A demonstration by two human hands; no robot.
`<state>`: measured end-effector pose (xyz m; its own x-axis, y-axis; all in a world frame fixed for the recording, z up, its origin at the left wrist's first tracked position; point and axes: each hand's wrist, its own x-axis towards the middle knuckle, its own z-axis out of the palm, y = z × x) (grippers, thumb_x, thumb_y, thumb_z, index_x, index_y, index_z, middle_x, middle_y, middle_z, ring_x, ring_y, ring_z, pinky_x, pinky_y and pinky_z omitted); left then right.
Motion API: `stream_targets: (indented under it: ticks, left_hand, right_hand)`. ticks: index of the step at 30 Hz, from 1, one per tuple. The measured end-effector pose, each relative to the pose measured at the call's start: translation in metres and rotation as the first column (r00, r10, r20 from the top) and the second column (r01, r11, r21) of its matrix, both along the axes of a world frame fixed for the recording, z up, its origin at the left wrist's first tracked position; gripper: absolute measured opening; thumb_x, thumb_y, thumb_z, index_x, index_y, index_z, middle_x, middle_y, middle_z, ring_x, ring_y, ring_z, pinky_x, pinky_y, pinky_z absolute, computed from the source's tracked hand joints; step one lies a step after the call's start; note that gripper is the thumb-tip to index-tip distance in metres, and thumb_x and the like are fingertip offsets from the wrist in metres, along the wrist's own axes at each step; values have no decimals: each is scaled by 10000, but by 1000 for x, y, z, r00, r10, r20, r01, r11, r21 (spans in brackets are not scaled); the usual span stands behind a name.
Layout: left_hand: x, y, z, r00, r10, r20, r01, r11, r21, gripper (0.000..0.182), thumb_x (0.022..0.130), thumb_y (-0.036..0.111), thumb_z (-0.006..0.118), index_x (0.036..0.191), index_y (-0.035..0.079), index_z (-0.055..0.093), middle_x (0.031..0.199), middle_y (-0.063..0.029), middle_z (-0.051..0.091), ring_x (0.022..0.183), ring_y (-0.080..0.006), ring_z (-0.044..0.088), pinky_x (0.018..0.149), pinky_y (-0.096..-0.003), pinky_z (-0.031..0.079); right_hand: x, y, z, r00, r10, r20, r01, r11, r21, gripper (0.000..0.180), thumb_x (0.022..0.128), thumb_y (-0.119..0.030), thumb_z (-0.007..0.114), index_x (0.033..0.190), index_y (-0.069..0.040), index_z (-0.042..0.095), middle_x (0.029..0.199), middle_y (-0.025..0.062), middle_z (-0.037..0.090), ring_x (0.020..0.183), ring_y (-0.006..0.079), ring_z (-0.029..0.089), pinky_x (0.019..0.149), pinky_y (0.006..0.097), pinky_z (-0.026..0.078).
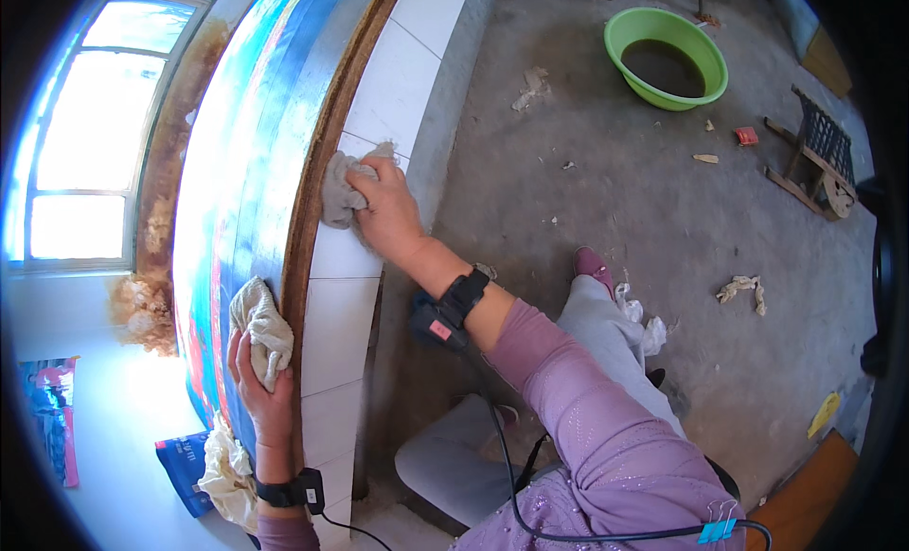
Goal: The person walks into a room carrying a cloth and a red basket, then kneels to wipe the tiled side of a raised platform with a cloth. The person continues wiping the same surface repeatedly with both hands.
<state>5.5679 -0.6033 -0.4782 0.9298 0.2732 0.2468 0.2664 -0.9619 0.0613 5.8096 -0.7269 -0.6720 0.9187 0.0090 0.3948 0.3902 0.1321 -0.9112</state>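
My right hand [387, 214] presses a grey cloth [343, 191] against the white tiled side [383, 89] of a raised platform, just below its brown wooden edge [312, 189]. Lower in the picture, my left hand [264, 395] grips a pale, ribbed cloth [263, 331] on the platform's top, beside the same edge. A shiny covering with blue, red and yellow stripes [241, 160] lies over the top. A crumpled cream cloth [229, 473] lies near my left wrist, next to a blue packet [181, 473].
On the concrete floor stand a green plastic basin [639, 86] of dark water and a small wooden chair [817, 153]. Scraps, a red packet [746, 135] and white plastic [650, 334] lie about. A black cable [504, 451] runs along my right arm.
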Motion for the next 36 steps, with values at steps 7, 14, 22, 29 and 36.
stream_targets:
  ticks: [7,14,22,29,36]
  left_hand:
    - [-1,-1,0,1000,-20,9,20,999,38,687,766,164,690,1408,46,477,1477,-208,430,1363,-406,416,1155,-470,324]
    - [-1,-1,1,1000,-9,7,9,1000,22,689,754,163,683,1401,45,479,1467,-200,438,1364,-402,414,1158,-469,319]
    - [-1,1,0,1000,-16,8,16,999,41,690,755,181,688,1400,46,483,1467,-203,439,1368,-401,409,1156,-467,320]
    - [0,-2,1,1000,-21,18,21,1000,20,689,741,138,691,1394,44,492,1468,-204,437,1358,-402,421,1153,-461,329]
    - [2,-1,2,1000,-21,17,21,1000,23,683,740,120,684,1391,42,492,1465,-207,438,1363,-403,416,1157,-462,323]
  right_hand:
    - [36,-4,-1,994,-82,-66,80,997,-22,353,743,63,598,1079,-35,649,1249,160,539,1147,392,524,947,442,474]
    - [40,-6,13,969,-165,-182,145,982,-119,260,760,8,627,1017,-20,623,1228,187,534,1124,412,532,964,431,461]
    - [36,-19,5,980,-115,-160,83,977,-197,325,748,27,611,1050,-79,667,1260,139,544,1164,369,516,932,449,496]
    - [40,-14,9,986,-114,122,134,977,-167,340,746,21,623,1058,-102,676,1256,120,547,1155,364,517,916,446,501]
    - [40,-27,-28,925,-161,-345,45,946,-322,343,748,14,630,1065,-109,677,1274,135,540,1148,369,525,970,447,471]
